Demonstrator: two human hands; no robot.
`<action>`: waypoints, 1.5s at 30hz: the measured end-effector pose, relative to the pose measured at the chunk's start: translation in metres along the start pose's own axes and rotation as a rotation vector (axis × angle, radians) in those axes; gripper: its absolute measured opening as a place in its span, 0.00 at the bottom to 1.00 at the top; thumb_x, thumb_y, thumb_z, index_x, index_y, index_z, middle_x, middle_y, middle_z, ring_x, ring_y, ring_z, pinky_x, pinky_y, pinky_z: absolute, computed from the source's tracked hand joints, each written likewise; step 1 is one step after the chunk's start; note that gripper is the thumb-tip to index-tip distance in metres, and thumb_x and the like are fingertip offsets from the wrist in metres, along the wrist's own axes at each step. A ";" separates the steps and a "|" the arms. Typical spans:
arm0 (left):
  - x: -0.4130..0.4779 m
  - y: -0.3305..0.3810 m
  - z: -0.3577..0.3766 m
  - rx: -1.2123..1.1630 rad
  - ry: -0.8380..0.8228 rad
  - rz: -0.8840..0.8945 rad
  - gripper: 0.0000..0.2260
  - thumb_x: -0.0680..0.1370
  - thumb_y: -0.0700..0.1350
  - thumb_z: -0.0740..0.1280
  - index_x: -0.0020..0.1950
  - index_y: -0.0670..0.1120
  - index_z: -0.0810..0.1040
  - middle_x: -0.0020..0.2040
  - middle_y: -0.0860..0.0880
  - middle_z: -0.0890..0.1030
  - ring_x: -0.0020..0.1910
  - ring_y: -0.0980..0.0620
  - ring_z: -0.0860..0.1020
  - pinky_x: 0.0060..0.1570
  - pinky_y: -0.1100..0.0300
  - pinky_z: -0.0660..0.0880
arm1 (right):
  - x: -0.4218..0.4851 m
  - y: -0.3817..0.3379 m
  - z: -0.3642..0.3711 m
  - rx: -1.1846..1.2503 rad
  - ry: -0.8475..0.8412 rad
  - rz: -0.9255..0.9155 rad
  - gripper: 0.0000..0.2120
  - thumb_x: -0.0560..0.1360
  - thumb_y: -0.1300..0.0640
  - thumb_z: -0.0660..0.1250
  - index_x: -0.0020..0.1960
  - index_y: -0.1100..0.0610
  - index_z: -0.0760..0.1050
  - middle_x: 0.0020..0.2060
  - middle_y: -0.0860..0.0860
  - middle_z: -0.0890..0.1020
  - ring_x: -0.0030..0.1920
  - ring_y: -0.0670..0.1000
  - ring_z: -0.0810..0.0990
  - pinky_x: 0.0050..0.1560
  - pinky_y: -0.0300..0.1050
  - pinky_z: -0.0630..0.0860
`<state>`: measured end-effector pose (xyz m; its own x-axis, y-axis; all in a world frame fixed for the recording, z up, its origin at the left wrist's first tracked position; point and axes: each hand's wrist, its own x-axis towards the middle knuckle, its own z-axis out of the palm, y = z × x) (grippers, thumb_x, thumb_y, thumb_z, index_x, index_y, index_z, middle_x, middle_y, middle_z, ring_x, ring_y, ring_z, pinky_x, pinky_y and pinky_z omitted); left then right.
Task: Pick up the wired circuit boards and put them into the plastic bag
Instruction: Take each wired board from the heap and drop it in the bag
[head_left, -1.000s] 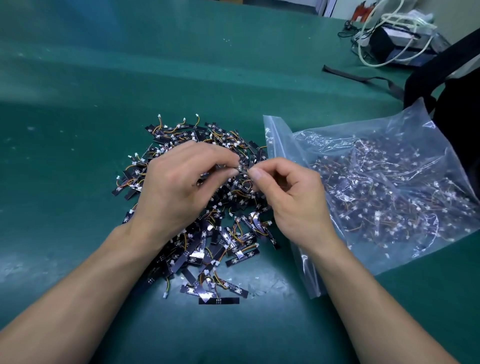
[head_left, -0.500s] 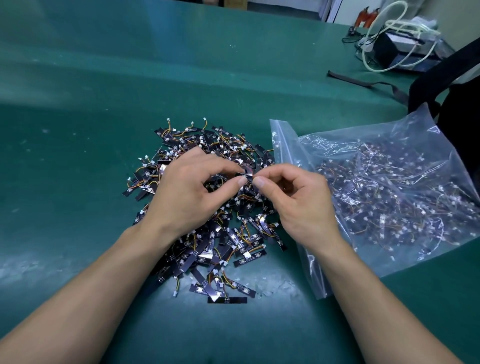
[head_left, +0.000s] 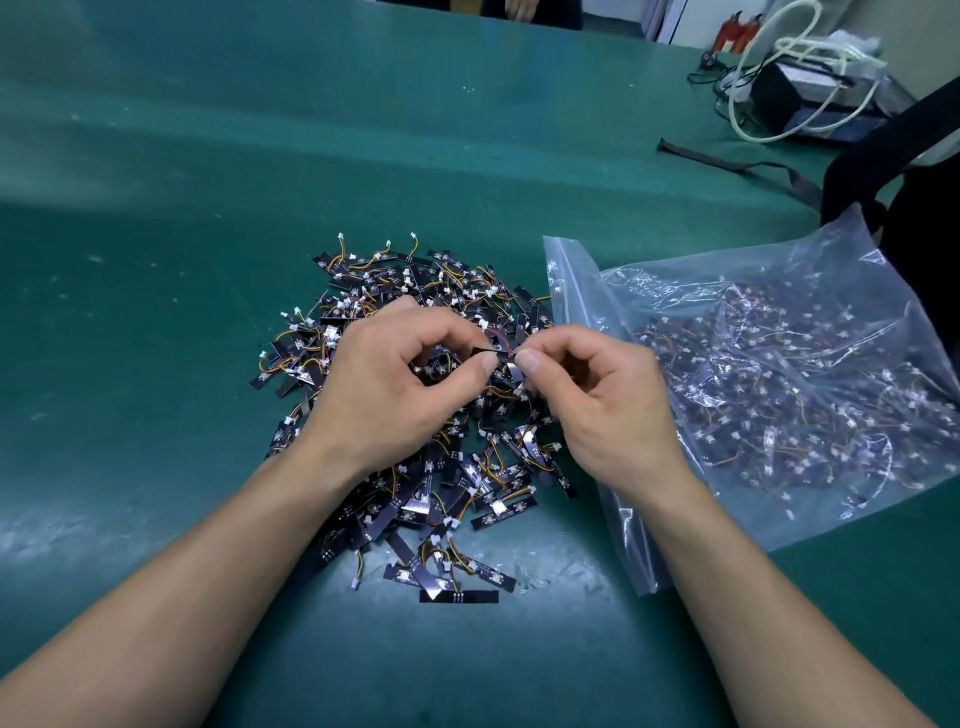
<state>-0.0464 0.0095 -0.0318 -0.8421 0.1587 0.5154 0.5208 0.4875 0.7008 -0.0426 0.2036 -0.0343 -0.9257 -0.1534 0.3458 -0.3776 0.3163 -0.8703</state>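
Stretching across the whole view, a green table (head_left: 156, 260) has a bare, scuffed surface on its left side. Right of that, near the middle, lies a loose pile of wired circuit boards (head_left: 415, 291): small dark strips with orange and yellow wires and white plugs, heaped over one another. A few strips lie spread at the pile's near edge.

Over the pile hangs the left hand (head_left: 395, 384), its forearm coming in from the near left. Its thumb and forefinger are curled together and pinch the left end of one small board (head_left: 496, 354), while the other fingers are bent under the palm. The board is held just above the middle of the pile, level between the two hands.

The right hand (head_left: 608, 410) meets it from the other side, thumb and forefinger closed on the board's right end and the remaining fingers loosely curled. Its forearm crosses over the near left corner of a clear plastic bag (head_left: 831, 260).

That bag lies flat on the table just right of the pile, its zip edge touching the pile's right side. Many boards (head_left: 779, 395) already lie inside it, seen through the crinkled plastic.

Farther right, a black backpack (head_left: 924, 208) stands behind the bag, with a black strap (head_left: 727, 163) trailing on the table. At the far right corner, white cable (head_left: 748, 78) loops over a dark box (head_left: 789, 98).
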 end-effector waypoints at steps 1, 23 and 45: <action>0.000 0.000 0.000 0.002 -0.005 0.012 0.05 0.75 0.50 0.71 0.45 0.50 0.85 0.39 0.65 0.80 0.40 0.61 0.74 0.42 0.67 0.68 | 0.000 0.000 0.000 -0.023 -0.005 -0.002 0.05 0.78 0.57 0.70 0.44 0.51 0.81 0.32 0.40 0.79 0.32 0.42 0.76 0.37 0.35 0.70; 0.001 -0.002 0.001 -0.003 0.029 -0.001 0.08 0.79 0.50 0.70 0.45 0.47 0.85 0.39 0.57 0.82 0.41 0.50 0.75 0.43 0.55 0.73 | -0.002 -0.001 0.000 -0.068 -0.018 -0.025 0.04 0.77 0.56 0.71 0.44 0.54 0.83 0.33 0.43 0.81 0.33 0.44 0.77 0.37 0.39 0.74; 0.001 -0.003 0.000 0.017 0.023 0.088 0.04 0.77 0.45 0.73 0.47 0.55 0.82 0.41 0.69 0.79 0.42 0.59 0.74 0.44 0.66 0.71 | -0.003 0.000 -0.001 -0.017 0.016 -0.085 0.04 0.75 0.57 0.74 0.50 0.52 0.83 0.35 0.42 0.80 0.32 0.45 0.76 0.35 0.36 0.71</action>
<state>-0.0487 0.0084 -0.0336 -0.7895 0.1825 0.5860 0.5904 0.4866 0.6439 -0.0399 0.2045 -0.0348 -0.8903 -0.1655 0.4242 -0.4553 0.3190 -0.8312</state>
